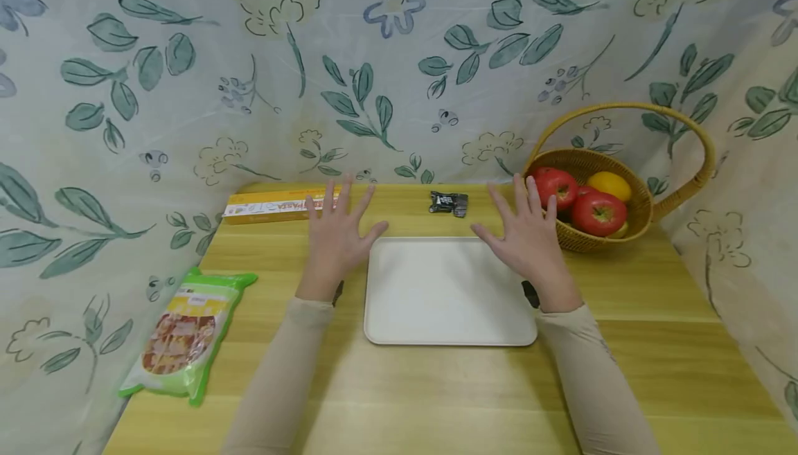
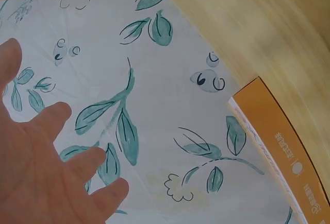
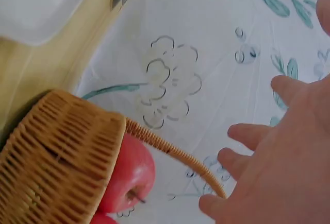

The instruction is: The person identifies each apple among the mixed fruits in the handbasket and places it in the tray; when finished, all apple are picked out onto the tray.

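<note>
Both hands are held out with fingers spread, holding nothing. My left hand (image 1: 337,244) is over the left side of a white rectangular tray (image 1: 451,292), its fingertips overlapping an orange-and-white pasta box (image 1: 274,206) in the head view. In the left wrist view that box (image 2: 281,141) lies to the right of the spread fingers. My right hand (image 1: 530,244) reaches over the tray's right side, close to a wicker basket (image 1: 573,237). Red apples (image 1: 598,214) and a yellow fruit (image 1: 609,185) fill the basket; the right wrist view shows one apple (image 3: 129,175) at its rim.
A small black wrapped packet (image 1: 448,203) lies behind the tray. At the table's left edge is a green-and-clear food bag (image 1: 187,334). Floral cloth (image 1: 386,95) hangs behind the wooden table (image 1: 430,399), and the basket's tall handle (image 1: 704,143) arches up at the right.
</note>
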The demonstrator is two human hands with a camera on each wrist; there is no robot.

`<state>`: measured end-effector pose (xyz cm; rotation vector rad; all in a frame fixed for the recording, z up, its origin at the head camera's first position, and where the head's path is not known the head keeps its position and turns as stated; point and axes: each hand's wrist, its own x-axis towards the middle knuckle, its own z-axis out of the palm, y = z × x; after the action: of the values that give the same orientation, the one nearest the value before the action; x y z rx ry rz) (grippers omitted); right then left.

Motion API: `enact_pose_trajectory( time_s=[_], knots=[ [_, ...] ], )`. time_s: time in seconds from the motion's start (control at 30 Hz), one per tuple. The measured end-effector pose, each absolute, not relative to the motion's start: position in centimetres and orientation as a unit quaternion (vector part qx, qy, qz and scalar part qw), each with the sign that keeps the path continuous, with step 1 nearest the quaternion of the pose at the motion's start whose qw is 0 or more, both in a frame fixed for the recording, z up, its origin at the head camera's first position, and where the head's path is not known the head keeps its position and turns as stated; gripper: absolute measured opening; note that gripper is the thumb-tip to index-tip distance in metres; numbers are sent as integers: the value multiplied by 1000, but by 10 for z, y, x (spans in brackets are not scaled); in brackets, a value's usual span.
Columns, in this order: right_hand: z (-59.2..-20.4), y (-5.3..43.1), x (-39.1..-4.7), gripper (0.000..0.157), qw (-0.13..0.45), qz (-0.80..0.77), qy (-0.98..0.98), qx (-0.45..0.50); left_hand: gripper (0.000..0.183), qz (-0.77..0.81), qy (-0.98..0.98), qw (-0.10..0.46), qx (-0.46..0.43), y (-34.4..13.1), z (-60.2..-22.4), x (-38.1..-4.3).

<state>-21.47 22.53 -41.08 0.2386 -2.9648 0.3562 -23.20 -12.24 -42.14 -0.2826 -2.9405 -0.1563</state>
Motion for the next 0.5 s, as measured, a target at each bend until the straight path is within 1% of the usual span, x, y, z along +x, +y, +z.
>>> enact_pose_trajectory(
  time_s=[0.23, 0.33, 0.4, 0.5],
  knots=[
    [-397, 255, -214, 89, 121, 158, -976, 85, 79, -73, -987, 106, -100, -129, -419, -227],
    [-392, 273, -214, 93, 146, 180, -970, 76, 78, -112, -983, 104, -104, -134, -423, -224],
    [-391, 286, -216, 95, 166, 200, -963, 67, 77, -148, -979, 93, -107, -137, -427, -222],
    [-392, 305, -218, 99, 191, 234, -952, 48, 75, -210, -970, 55, -108, -142, -435, -216]
  ],
)
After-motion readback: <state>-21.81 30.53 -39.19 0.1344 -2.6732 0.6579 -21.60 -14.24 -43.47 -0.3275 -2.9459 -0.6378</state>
